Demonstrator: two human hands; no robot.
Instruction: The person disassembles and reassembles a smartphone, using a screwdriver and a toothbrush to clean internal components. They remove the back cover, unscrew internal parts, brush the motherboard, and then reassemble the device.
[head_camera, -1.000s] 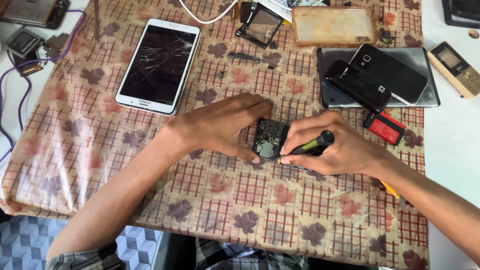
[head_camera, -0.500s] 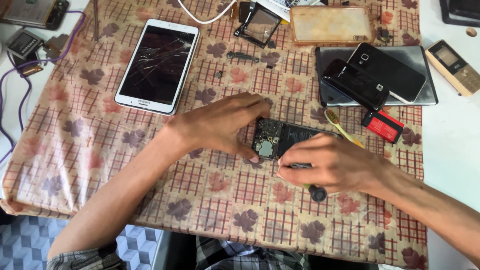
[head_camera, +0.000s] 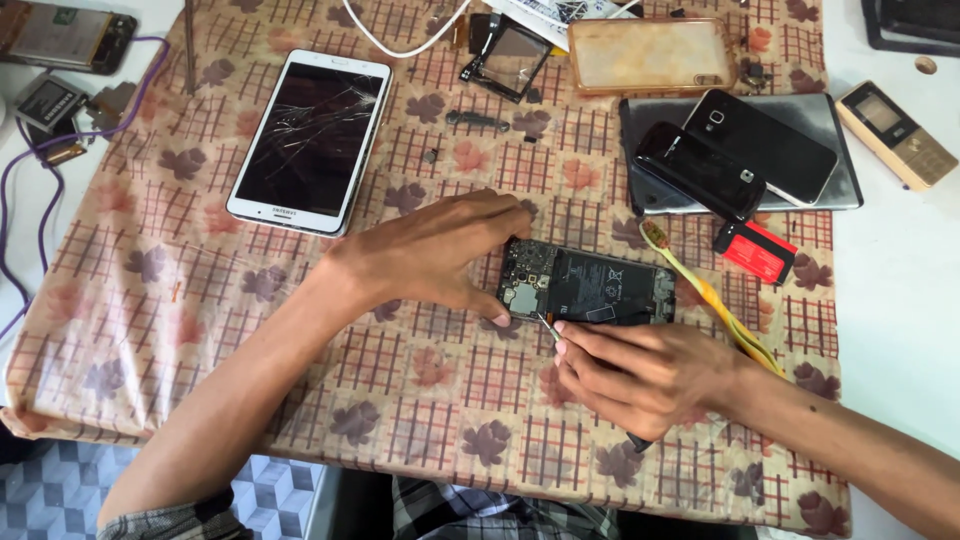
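A leaf-patterned cloth (head_camera: 250, 330) covers your desk. Your left hand (head_camera: 440, 250) presses flat on the opened phone (head_camera: 590, 285). Your right hand (head_camera: 640, 375), at its 5 o'clock, pinches a thin tool (head_camera: 547, 325).

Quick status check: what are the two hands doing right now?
Left hand steadies opened phone. Right hand holds thin tool at its lower edge. Yellow toothbrush lies beside.

Glossy cracked-glass tablet (head_camera: 310, 140), matt tablecloth (head_camera: 200, 330)

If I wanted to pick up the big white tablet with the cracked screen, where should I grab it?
Probably by its two long white edges, coming from above. The white tablet lies flat, screen up, on the patterned cloth, clear of the left hand. Its long sides have free space beside them, and that keeps fingers off the cracked glass.
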